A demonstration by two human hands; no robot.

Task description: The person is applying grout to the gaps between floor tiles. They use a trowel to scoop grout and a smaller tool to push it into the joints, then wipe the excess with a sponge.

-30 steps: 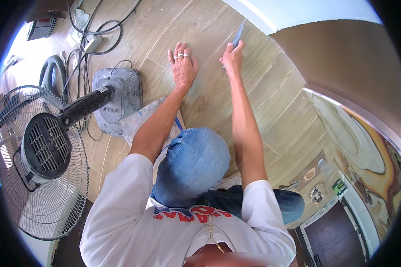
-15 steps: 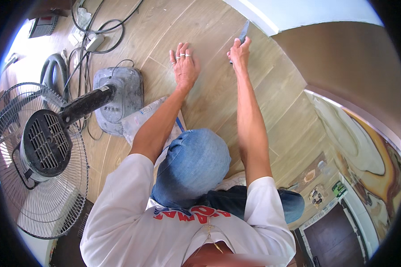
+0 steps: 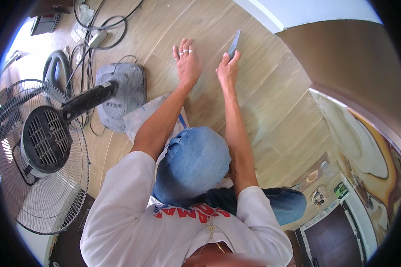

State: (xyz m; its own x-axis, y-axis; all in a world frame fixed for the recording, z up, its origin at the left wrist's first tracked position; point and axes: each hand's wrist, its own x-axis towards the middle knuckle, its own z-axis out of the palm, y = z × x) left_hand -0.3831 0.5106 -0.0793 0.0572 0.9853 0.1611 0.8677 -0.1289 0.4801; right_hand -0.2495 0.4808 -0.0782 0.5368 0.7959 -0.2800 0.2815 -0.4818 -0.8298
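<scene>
My right hand [image 3: 228, 71] is wrapped round the handle of a knife with a narrow, pointed grey blade [image 3: 235, 42]. The blade points away from me, low over the wood-look floor [image 3: 263, 98]; I cannot tell whether its tip touches. To the left of it, my left hand [image 3: 187, 64] lies palm down on the floor, fingers stretched forward, with rings on some of them. Nothing shows in that hand. Below my left forearm lies a crumpled pale sheet or bag [image 3: 140, 116] with a blue strip, partly hidden by the arm and my knee.
A dusty black pedestal fan [image 3: 49, 138] leans at the left, its grey base [image 3: 122, 95] near my left forearm. Tangled black cables [image 3: 116, 33] and a white power box [image 3: 97, 39] lie beyond it. At the right stand a white wall edge [image 3: 265, 15] and a marbled panel [image 3: 361, 138].
My right hand has drawn the knife left and slightly back toward me, away from the wall edge. My left hand has barely moved. The view has shifted slightly.
</scene>
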